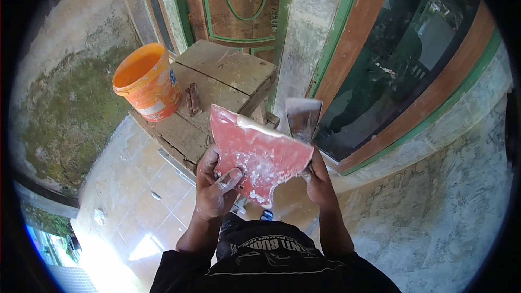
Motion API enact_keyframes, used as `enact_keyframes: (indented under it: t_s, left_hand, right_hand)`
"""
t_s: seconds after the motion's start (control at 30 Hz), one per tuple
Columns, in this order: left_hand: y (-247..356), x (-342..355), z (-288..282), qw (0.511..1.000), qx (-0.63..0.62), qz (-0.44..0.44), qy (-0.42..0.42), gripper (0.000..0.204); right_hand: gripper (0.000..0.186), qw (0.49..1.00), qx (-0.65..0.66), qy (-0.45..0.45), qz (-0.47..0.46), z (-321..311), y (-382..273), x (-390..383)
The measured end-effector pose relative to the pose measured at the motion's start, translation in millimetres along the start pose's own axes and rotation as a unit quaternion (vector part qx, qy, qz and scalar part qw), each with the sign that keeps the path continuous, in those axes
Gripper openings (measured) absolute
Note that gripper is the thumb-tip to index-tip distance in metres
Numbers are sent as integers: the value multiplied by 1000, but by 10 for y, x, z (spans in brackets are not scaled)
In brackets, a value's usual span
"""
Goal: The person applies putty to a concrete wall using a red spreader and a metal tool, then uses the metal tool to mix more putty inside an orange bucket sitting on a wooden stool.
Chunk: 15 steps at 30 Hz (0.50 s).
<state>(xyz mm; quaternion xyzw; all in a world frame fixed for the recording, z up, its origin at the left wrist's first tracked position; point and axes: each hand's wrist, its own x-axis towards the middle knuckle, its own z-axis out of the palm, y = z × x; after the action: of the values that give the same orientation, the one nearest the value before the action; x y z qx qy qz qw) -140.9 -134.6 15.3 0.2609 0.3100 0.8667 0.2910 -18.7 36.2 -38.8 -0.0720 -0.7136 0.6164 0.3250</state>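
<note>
My left hand [216, 184] is closed on the lower left edge of a flat red plate [255, 154] with an irregular outline, its thumb pressed on the face. White paste smears the plate, and a thick cream-white strip of it lies along the far edge. At the plate's right end my right hand [318, 179] is closed on a putty knife [304, 118]. The knife's wide, stained blade points away from me, and its handle is hidden behind the hand and plate. Whitish residue covers my left fingers.
A worn wooden bench [228, 68] stands ahead, bearing an orange bucket [146, 84] and a small brown block-like object [192, 99]. Beyond are a green-trimmed wooden door [239, 0] and a dark glass window [401, 65]. Rough plaster wall [418, 211] rises at right; tiled floor [146, 184] lies left.
</note>
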Motion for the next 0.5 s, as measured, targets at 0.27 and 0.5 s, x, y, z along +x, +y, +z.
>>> enact_keyframes:
  t_s: [0.27, 0.5]
  left_hand:
    - [-285, -40, 98, 995, -34, -96, -3, 30]
    - [-396, -71, 219, 976, 11, -216, -14, 31]
  right_hand:
    - [43, 880, 459, 21, 119, 16, 143, 16]
    - [52, 799, 588, -110, 57, -42, 503, -6]
